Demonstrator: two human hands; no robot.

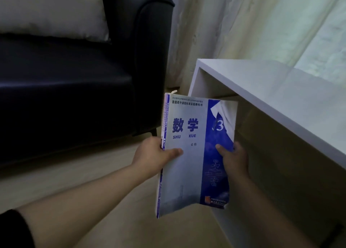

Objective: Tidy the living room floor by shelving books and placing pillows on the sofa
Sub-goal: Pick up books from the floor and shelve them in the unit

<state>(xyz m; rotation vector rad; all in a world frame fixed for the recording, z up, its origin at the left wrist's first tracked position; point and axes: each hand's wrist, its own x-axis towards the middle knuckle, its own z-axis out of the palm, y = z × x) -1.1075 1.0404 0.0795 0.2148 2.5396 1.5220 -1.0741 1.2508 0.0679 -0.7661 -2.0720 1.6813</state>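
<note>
Dark sleeve (pixel 13 229) at the lower left corner, bare forearms reaching forward over the floor (pixel 93 182).

Left hand (pixel 153 152): grips the book (pixel 191 173) at its spine edge, thumb flat on the front cover, fingers hidden behind.
Right hand (pixel 234 159): grips the opposite edge, thumb on the cover, fingers curled round the back.

Book: held in the air, roughly upright, just in front of the open side of the white shelf (pixel 262 83).

Handling (judged): thin softcover, light, and it flexes. The lower edge already bows. The cover is torn and peeling at the top right corner, so keep hold low and near the spine, away from the tear, and support both edges while sliding it in.

Containers: what shows of the shelf bay is bare white wall; the rest is hidden behind the book. The sofa (pixel 74 98) holds one pale pillow (pixel 52 14) against its back, near the armrest.
</note>
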